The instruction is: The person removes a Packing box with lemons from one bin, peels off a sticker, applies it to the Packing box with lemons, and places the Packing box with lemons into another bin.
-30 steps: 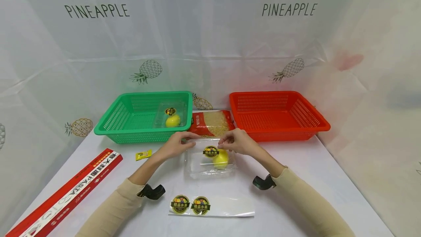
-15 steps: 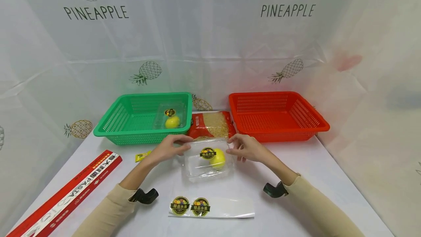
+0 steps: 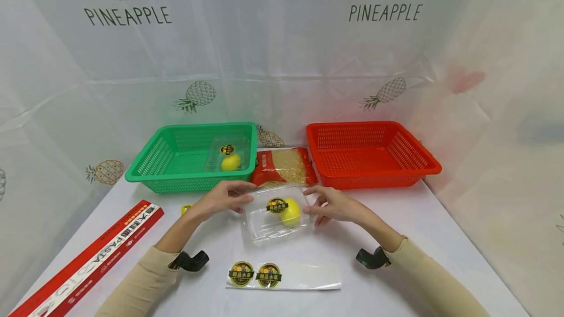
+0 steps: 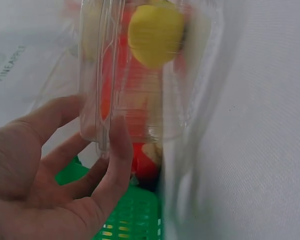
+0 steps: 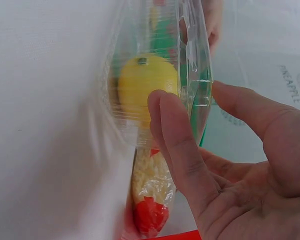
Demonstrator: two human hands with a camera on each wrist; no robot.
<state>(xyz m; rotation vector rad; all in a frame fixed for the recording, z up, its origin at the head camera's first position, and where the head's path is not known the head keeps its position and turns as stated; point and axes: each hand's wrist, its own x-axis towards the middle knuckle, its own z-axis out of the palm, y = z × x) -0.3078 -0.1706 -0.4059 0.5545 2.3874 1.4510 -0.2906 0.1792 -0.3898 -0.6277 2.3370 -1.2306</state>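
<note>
A clear plastic clamshell box (image 3: pixel 260 221), lid down, is held between both hands, slightly turned and close over the white table. Inside it lies a yellow lemon-like fruit (image 3: pixel 290 213), and on the lid is a round black-and-gold label (image 3: pixel 276 205). My left hand (image 3: pixel 223 198) pinches the box's left edge, thumb on the lid side and fingers under the rim (image 4: pixel 104 135). At the right edge, my right hand (image 3: pixel 334 205) grips the box, its thumb at the lid and fingers along the side by the fruit (image 5: pixel 148 87). A label strip (image 3: pixel 308 278) with two labels lies in front.
Behind the box, a red pasta bag (image 3: pixel 286 165) lies between a green basket (image 3: pixel 189 175) holding another labelled box (image 3: pixel 216 160) and a red basket (image 3: pixel 374 180). A long red-and-white pasta carton (image 3: pixel 97 258) is at left. A yellow packet (image 3: pixel 186 208) is partly hidden by the left arm.
My right hand has moved from the label on the lid to the box's right edge. The box has shifted slightly left and turned a little, with both hands on it.
</note>
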